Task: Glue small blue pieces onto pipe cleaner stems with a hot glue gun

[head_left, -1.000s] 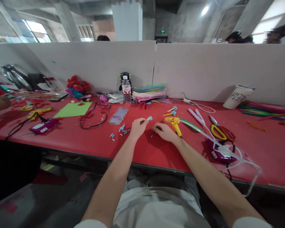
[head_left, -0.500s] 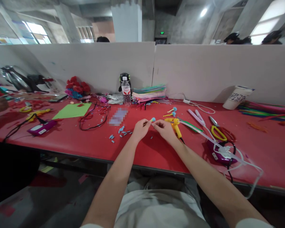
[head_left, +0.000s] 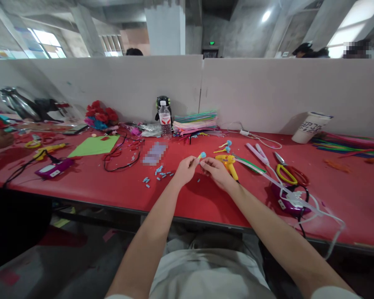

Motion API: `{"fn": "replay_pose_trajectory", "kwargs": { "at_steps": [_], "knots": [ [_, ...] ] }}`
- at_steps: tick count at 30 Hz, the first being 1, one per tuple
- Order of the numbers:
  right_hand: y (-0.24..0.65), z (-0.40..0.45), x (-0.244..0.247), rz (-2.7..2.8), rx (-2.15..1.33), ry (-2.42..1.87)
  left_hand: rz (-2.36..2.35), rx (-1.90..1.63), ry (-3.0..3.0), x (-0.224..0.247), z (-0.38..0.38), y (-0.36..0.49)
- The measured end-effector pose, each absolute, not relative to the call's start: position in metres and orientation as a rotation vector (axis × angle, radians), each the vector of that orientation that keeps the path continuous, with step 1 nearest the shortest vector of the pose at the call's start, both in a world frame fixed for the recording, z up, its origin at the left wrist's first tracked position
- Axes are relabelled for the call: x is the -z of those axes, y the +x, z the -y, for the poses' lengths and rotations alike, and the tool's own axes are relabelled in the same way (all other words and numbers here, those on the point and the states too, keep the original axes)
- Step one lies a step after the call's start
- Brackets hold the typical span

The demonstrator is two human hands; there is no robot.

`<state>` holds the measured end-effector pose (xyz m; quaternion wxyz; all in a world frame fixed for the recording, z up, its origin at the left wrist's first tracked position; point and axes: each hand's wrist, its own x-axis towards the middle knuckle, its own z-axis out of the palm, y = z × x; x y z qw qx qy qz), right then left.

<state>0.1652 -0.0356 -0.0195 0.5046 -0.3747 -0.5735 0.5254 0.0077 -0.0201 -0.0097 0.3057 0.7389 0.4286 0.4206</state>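
Observation:
Over the middle of the red table, my left hand [head_left: 187, 169] pinches the yellow stem of a small blue-headed flower [head_left: 202, 155]. Just to its right, my right hand [head_left: 215, 170] has thumb and forefinger pinched together close to the flower; whatever is between them is too small to make out. Two finished-looking blue flowers with yellow stems [head_left: 227, 148] lie beyond my right hand. A yellow glue gun [head_left: 227, 161] rests beside that hand. Short light-blue pieces [head_left: 159, 170] are scattered left of my left hand.
Scissors [head_left: 286, 173], a pink hair-straightener-like tool [head_left: 257, 153] and a purple box with cables [head_left: 288, 203] lie at right. A water bottle [head_left: 165, 122] stands before bundled pipe cleaners [head_left: 196, 122]. A green sheet [head_left: 95, 145] lies left. Another person's hand [head_left: 0, 140] is at far left.
The blue flower head has risen slightly and tipped rightward in my left hand, showing more clearly. My right fingers have shifted slightly beneath it.

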Motion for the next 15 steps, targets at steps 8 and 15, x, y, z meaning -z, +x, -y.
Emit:
{"fn": "replay_pose_trajectory", "kwargs": {
  "at_steps": [8,15],
  "knots": [
    [0.1709,0.0354,0.0204,1.379,-1.027,-1.033,-1.199,-1.253,1.941,0.0127,0.0189,0.0043],
    [0.1740,0.0365,0.0127,1.463,-0.853,-1.075,-1.232,-1.252,1.959,0.0116,0.0216,0.0044]
  ]
}}
